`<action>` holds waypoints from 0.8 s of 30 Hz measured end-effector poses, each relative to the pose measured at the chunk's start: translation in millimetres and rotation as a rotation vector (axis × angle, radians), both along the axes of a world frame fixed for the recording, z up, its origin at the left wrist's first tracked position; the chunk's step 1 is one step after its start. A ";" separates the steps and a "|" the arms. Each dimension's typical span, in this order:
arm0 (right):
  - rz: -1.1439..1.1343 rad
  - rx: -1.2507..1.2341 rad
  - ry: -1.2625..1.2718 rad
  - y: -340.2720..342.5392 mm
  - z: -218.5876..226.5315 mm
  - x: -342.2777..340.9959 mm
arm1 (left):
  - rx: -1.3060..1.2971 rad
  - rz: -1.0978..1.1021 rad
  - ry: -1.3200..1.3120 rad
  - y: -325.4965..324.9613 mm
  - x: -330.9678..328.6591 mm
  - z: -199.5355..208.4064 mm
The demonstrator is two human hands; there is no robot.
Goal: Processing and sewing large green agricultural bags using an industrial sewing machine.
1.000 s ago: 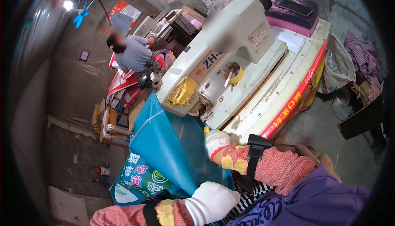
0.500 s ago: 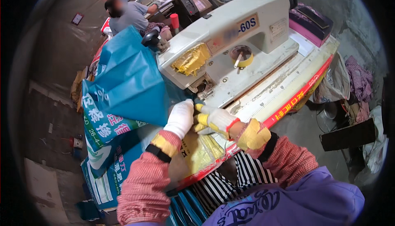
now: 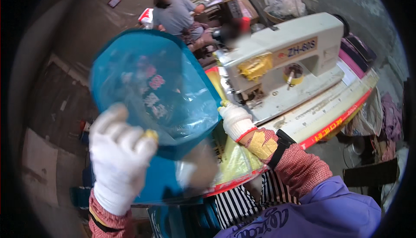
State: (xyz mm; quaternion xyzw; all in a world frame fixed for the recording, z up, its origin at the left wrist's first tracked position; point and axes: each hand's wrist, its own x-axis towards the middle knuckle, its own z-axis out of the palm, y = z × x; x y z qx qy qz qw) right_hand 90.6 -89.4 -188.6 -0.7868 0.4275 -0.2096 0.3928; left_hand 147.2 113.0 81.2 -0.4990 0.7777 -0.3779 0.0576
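A blue plastic bag [image 3: 149, 162] stands with its mouth wide toward me, showing a clear, wrinkled liner [image 3: 173, 112] inside. My right hand [image 3: 236, 119], in a white glove with yellow-coated fingers, is closed on the bag's right rim, beside the sewing machine's needle end. In front of the bag's near left rim is my left hand [image 3: 119, 153], similarly gloved and raised close to the view. Its fingers are loosely bent and apart, slightly smeared, with nothing visible in them. The white sewing machine [image 3: 277, 51] sits to the right on the worktable [image 3: 320, 121].
A roll of yellow tape [image 3: 294, 75] rests on the machine bed. Behind the machine lies a dark and pink box [image 3: 357, 54]. Another person [image 3: 175, 17] sits at a far bench. A flattened yellow sack [image 3: 236, 158] covers the table's near end.
Both hands were together by the needle. My left hand has swung left and nearer, while the right stays by the machine. The bag, folded before, now gapes open. The view has shifted.
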 end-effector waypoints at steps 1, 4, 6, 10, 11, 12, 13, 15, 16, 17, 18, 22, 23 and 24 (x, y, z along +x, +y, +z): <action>0.076 -0.156 0.135 6.6 15.7 1.0 | -0.140 0.026 -0.067 6.9 3.0 12.3; 0.326 -0.917 0.226 40.1 50.4 -1.4 | -0.464 0.035 0.117 29.9 42.9 8.5; 0.381 -0.643 -0.094 62.7 67.4 -12.1 | -0.456 -0.147 0.604 43.5 86.3 -21.1; 0.312 -0.366 -0.488 70.4 101.0 -62.0 | -0.062 0.431 0.593 78.9 128.9 -102.3; 0.289 -0.329 -0.528 66.0 108.8 -74.6 | 0.021 0.674 0.541 83.6 132.3 -119.9; 0.245 -0.264 -0.555 63.9 115.8 -88.6 | -0.026 0.730 0.495 85.7 139.4 -132.8; 0.206 -0.193 -0.582 60.2 118.5 -97.7 | -0.070 0.795 0.448 88.5 149.3 -144.2; 0.158 -0.249 -0.636 53.9 99.3 -101.1 | -0.057 0.931 0.376 90.9 171.0 -162.0; 0.183 -0.219 -0.641 58.0 96.5 -101.3 | -0.044 0.968 0.361 89.6 179.8 -172.0; 0.215 -0.188 -0.649 61.5 92.4 -99.2 | -0.050 0.973 0.374 91.3 186.7 -180.0; 0.282 -0.251 -0.576 65.9 83.4 -95.4 | 0.012 1.023 0.342 94.6 192.5 -187.4; -0.039 0.075 -0.679 64.8 -14.9 -64.6 | 0.076 1.058 0.314 101.9 198.1 -195.9; -0.185 0.212 -0.708 82.4 -12.2 -48.3 | 0.084 1.114 0.323 112.0 204.2 -198.9; 0.063 -0.005 -0.434 105.8 -7.8 -51.8 | 0.028 1.163 0.452 128.7 218.0 -204.4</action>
